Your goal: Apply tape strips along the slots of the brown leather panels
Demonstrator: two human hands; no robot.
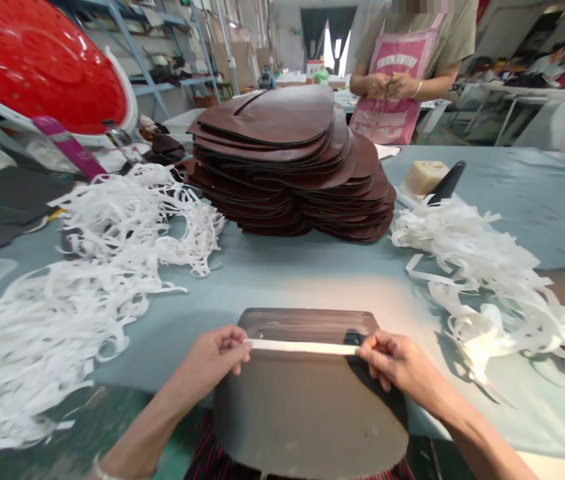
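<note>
A brown leather piece (307,407) lies on the table's near edge in front of me, its rounded end hanging toward my lap. A white strip (302,347) runs straight across it. My left hand (212,360) pinches the strip's left end. My right hand (392,363) pinches its right end. Both hands rest on the leather with fingers closed on the strip, which is stretched taut between them.
A tall stack of brown leather pieces (287,167) stands mid-table. Heaps of white strips lie to the left (87,267) and right (487,273). A person in a pink apron (397,73) stands behind the table. A red plastic shell (37,60) sits far left.
</note>
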